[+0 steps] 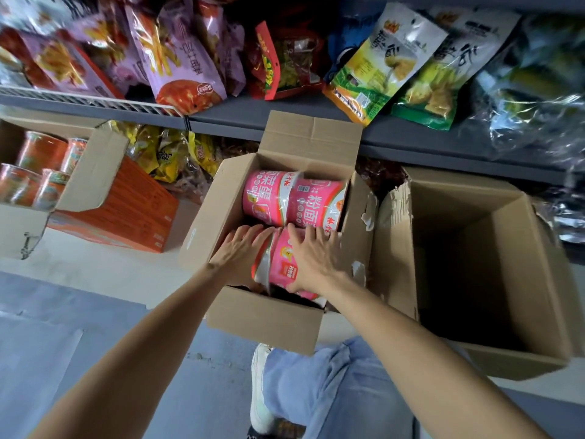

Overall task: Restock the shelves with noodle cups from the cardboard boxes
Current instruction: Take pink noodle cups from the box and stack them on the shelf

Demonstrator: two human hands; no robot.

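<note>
Left hand (238, 248): down inside the open brown cardboard box (262, 315), fingers spread flat against the left side of a pink plastic-wrapped noodle cup (283, 264), pressing rather than closed around it.
Right hand (313, 258): palm laid over the top of that same cup, fingers fanned wide, thumb hooked under its near end; so the cup is pinched between both hands.
Held cup: lying on its side at the near end of the box, touching both hands.
Other pink noodle cups (292, 201): two more, on their sides, packed against the far wall of the box.
Box: on the floor, flaps up, just below the front edge of the grey metal shelf (395, 134).
Shelf load: purple, red and green snack bags (177, 55) leaning over its front edge.
Empty brown cardboard box (493, 274): right beside the first, touching it.
Left edge: another cardboard carton (91, 172) holding orange noodle cups (38, 172).
</note>
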